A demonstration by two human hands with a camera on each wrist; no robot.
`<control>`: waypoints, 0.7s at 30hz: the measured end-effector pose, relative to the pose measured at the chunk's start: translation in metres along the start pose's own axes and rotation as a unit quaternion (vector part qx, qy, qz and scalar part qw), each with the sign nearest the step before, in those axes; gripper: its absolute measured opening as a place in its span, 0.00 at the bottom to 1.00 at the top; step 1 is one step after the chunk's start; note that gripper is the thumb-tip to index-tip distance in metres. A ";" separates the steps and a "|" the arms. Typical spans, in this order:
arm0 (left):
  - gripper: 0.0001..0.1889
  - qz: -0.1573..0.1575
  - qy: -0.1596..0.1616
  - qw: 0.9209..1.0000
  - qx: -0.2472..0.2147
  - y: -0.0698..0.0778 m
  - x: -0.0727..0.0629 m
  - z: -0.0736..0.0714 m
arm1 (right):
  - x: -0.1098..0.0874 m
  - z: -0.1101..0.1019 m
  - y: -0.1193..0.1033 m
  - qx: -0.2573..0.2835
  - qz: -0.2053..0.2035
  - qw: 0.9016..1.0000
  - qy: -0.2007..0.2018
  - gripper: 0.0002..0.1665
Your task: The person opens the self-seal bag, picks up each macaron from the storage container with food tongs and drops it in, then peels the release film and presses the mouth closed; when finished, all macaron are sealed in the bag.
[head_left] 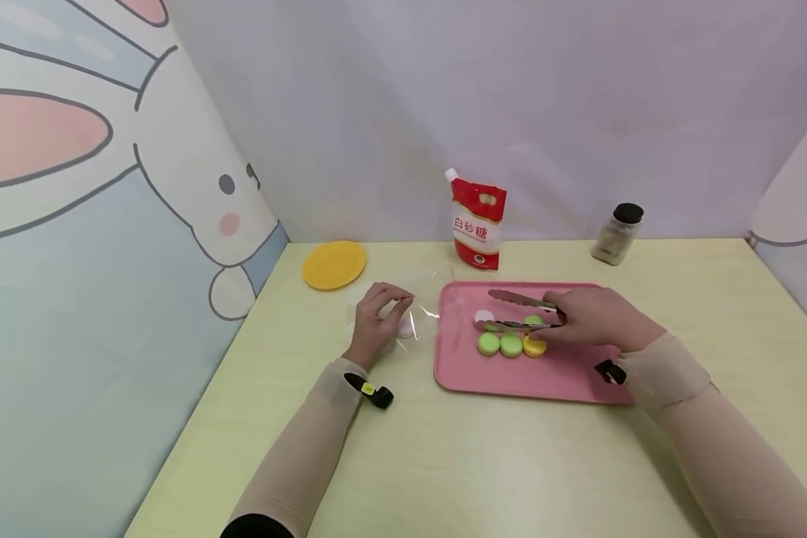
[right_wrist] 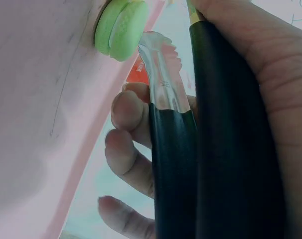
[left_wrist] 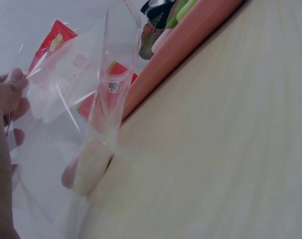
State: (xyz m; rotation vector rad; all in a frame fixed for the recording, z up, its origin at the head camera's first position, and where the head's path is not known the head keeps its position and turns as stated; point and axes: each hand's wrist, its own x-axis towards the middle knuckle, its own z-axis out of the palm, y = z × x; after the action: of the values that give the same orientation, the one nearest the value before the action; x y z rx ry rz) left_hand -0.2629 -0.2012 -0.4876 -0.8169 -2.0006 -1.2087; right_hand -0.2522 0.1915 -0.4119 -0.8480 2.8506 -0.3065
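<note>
- At a pale table (head_left: 444,463), a person's left hand (head_left: 379,317) pinches the edge of a clear plastic bag (head_left: 432,314) between thumb and forefinger, a hold that appears to raise the limp film and steady it beside the tray
- The right hand (head_left: 588,317) grips black-handled tongs (head_left: 511,326), thumb side on one handle and fingers curled about the other; the metal arms stand apart over the pink tray (head_left: 457,373), presumably leaving room for a piece between them, though whether either arm touches one cannot be told
- The macarons (head_left: 511,345) sit close together on the tray's left part, the side nearer the bag, where the raised rim probably helps to contain them
- Smooth and round, they show in green, yellow and a pale tint; the right wrist view catches a green one as two domed shells with a seam between
- A pale round piece (head_left: 406,327), seemingly another macaron, shows through the glinting, creased film just beside the left hand
- A yellow plate (head_left: 334,265), a red-and-white pouch (head_left: 479,224) and a black-lidded jar (head_left: 617,235) stand toward the table's far side, perhaps to leave the hands working room
</note>
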 end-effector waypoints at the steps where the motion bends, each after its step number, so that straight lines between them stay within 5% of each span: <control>1: 0.03 0.003 0.000 1.000 0.001 -0.001 0.000 0.000 | 0.000 0.000 0.000 0.000 -0.001 1.000 0.003 0.32; 21: 0.07 0.014 0.003 1.000 -0.001 0.002 0.001 0.001 | 0.001 0.002 0.006 0.063 -0.033 0.997 0.001 0.31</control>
State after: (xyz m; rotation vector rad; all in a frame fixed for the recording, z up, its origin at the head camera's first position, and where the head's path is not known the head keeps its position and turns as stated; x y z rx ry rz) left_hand -0.2619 -0.1994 -0.4864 -0.8390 -1.9771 -1.1951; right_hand -0.2554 0.1953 -0.4154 -0.9192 2.7736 -0.4895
